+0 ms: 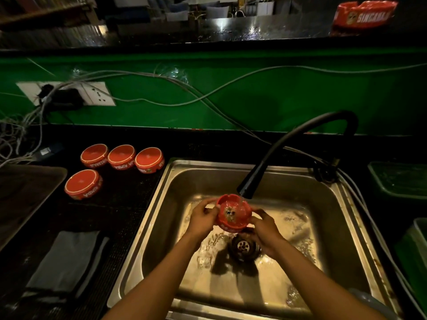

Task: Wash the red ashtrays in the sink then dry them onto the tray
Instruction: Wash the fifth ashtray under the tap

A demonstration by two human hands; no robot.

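A green wall (254, 93) strung with loose cables (161, 88) backs a dark table (115, 215), where a steel sink (335, 204) takes up the centre and right of the scene. A black gooseneck tap (288, 144) arches from the sink's far right corner, its spout ending just above a red ashtray (232, 214) held over the basin, with water glinting inside the bowl and pooling round the drain (242, 245) below.

Both arms reach in from the near edge. The left hand (202, 219) grips the ashtray's left side, fingers curled round the rim and thumb on its edge. The right hand (265, 229) clasps the lower right side from beneath, fingers wrapped under the bowl. The ashtray is tilted towards the camera, its inner face showing.

On the table left of the sink, a dark tray (27, 192) lies at the frame's edge, and a folded grey cloth (67, 259) sits nearer the camera. Between them and the sink stand four upturned ashtrays (94, 155), three in a row by the wall and one closer. Another ashtray (365, 13) rests on a high shelf at top right. A white socket (92, 93) is fixed to the wall at left.
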